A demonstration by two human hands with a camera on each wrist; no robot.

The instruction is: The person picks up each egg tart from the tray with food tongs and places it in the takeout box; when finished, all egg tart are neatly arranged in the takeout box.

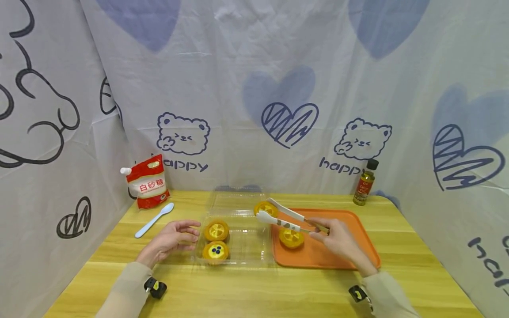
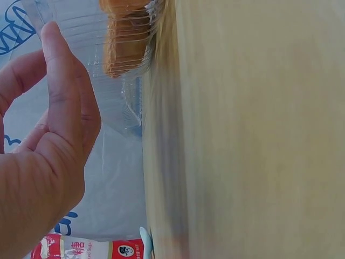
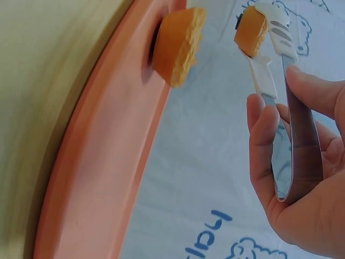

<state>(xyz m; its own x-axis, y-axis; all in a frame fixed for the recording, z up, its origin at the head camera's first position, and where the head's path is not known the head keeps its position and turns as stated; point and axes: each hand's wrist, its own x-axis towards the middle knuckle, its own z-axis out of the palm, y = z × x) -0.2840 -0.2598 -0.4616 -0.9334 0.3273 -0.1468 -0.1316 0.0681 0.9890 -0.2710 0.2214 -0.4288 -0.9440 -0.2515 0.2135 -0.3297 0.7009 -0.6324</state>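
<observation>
My right hand (image 1: 338, 238) grips metal tongs (image 3: 304, 145) with white tips. Between those tips, an egg tart (image 1: 265, 207) is held up near the tray's back left corner, beside the clear plastic container (image 1: 248, 245). The container stands with its lid (image 1: 238, 204) folded back. Along its left side sit a tart with a yellow cross-shaped topping (image 1: 216, 230) and a tart with blueberries (image 1: 216, 250). My left hand (image 1: 176, 238) is at the container's left wall, fingers loosely bent; whether they touch it I cannot tell. Another tart (image 1: 291, 238) lies on the orange tray (image 1: 330, 261).
A red and white sugar bag (image 1: 149, 183) stands at the back left, with a pale blue spoon (image 1: 154, 221) in front of it. At the back right is a small bottle (image 1: 363, 183) with a black cap. Printed cloth surrounds the wooden table (image 1: 254, 291).
</observation>
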